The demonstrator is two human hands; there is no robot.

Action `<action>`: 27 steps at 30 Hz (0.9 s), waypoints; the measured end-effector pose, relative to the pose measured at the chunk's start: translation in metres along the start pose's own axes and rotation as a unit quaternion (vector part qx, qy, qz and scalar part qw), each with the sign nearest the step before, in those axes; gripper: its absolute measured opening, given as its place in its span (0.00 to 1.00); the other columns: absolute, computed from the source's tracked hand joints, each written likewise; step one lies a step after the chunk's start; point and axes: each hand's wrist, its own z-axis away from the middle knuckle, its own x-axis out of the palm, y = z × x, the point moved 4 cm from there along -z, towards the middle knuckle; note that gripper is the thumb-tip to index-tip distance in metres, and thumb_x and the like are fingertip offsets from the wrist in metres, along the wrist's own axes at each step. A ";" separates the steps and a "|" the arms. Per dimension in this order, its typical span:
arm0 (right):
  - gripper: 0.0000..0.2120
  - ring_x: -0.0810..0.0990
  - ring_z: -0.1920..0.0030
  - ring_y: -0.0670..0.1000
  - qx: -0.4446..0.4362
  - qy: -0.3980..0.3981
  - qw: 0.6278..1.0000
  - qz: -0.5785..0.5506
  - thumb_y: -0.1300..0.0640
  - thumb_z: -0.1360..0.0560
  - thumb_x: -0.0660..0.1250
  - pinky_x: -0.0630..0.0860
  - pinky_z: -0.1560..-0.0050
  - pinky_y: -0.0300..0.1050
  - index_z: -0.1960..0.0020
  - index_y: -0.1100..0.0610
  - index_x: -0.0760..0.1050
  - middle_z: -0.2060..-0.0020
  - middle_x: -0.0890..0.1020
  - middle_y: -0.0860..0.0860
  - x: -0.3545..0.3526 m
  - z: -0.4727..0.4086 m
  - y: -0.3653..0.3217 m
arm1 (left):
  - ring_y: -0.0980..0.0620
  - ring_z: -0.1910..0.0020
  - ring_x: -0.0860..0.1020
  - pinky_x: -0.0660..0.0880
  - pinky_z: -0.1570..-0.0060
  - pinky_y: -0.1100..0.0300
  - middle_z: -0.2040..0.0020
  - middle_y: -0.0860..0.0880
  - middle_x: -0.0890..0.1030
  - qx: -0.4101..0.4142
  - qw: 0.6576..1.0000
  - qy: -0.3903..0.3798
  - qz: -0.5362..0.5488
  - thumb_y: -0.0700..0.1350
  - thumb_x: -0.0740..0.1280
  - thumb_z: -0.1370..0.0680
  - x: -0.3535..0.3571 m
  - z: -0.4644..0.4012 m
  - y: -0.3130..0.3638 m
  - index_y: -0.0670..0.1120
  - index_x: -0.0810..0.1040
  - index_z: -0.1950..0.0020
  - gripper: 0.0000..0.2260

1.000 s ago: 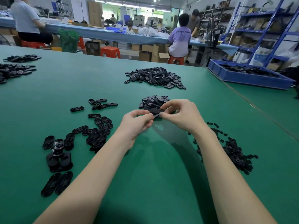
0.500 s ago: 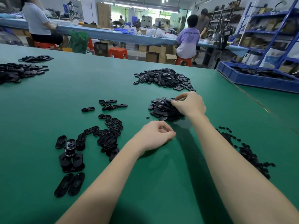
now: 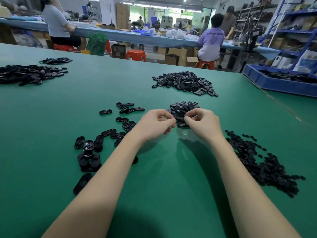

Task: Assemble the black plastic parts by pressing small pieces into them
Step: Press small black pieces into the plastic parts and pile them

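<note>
while the left hand (image 3: 157, 121) and right hand (image 3: 199, 120), fingers curled, pinch a black part (image 3: 180, 119) together just over the small pile (image 3: 184, 107) on the desk (image 3: 163, 177), seat the small piece squarely; press evenly; what the left fingertips hold is hidden.

Far beyond the hands, a long blue workbench (image 3: 137, 37) — two seated workers (image 3: 210, 43) on orange stools (image 3: 136, 55); cardboard boxes (image 3: 178, 56) beneath; blue shelving (image 3: 291, 31) off right.
</note>
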 end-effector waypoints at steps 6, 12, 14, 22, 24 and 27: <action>0.04 0.81 0.60 0.45 -0.026 -0.108 0.994 0.010 0.52 0.26 0.71 0.76 0.55 0.41 0.58 0.47 0.84 0.64 0.86 0.45 0.025 0.008 -0.013 | 0.56 0.61 0.82 0.78 0.54 0.61 0.58 0.54 0.86 -0.011 0.988 0.093 -0.126 0.47 0.69 0.22 -0.057 0.001 -0.010 0.51 0.82 0.54 0.03; 0.04 0.82 0.56 0.45 -0.054 -0.196 0.977 0.063 0.50 0.26 0.70 0.76 0.53 0.41 0.57 0.46 0.84 0.64 0.86 0.43 0.042 0.018 -0.022 | 0.54 0.54 0.79 0.74 0.55 0.61 0.50 0.52 0.83 -0.079 0.934 0.127 -0.325 0.52 0.69 0.24 -0.090 0.005 -0.018 0.56 0.80 0.57 0.02; 0.04 0.81 0.56 0.45 -0.068 -0.203 0.973 0.084 0.48 0.26 0.71 0.74 0.55 0.41 0.58 0.45 0.84 0.63 0.85 0.43 0.046 0.021 -0.025 | 0.52 0.51 0.80 0.77 0.48 0.57 0.50 0.53 0.82 -0.118 0.919 0.098 -0.364 0.54 0.72 0.28 -0.090 0.006 -0.021 0.56 0.80 0.57 0.05; 0.04 0.83 0.54 0.45 -0.071 -0.223 0.969 0.076 0.48 0.26 0.71 0.78 0.51 0.41 0.57 0.45 0.84 0.60 0.86 0.44 0.051 0.028 -0.032 | 0.50 0.49 0.81 0.79 0.43 0.53 0.53 0.52 0.84 -0.142 0.918 0.090 -0.359 0.47 0.76 0.32 -0.077 0.010 -0.020 0.52 0.82 0.59 0.05; 0.04 0.83 0.53 0.46 -0.070 -0.223 0.969 0.078 0.48 0.26 0.71 0.78 0.50 0.41 0.57 0.45 0.84 0.59 0.87 0.44 0.051 0.028 -0.032 | 0.51 0.48 0.81 0.78 0.44 0.55 0.52 0.53 0.83 -0.141 0.913 0.094 -0.371 0.46 0.74 0.31 -0.075 0.012 -0.018 0.53 0.82 0.58 0.05; 0.04 0.83 0.54 0.46 -0.070 -0.221 0.970 0.078 0.48 0.26 0.71 0.77 0.52 0.40 0.56 0.46 0.84 0.59 0.87 0.44 0.049 0.028 -0.033 | 0.51 0.47 0.80 0.76 0.48 0.58 0.49 0.54 0.82 -0.136 0.904 0.099 -0.394 0.47 0.72 0.29 -0.074 0.014 -0.014 0.54 0.81 0.57 0.03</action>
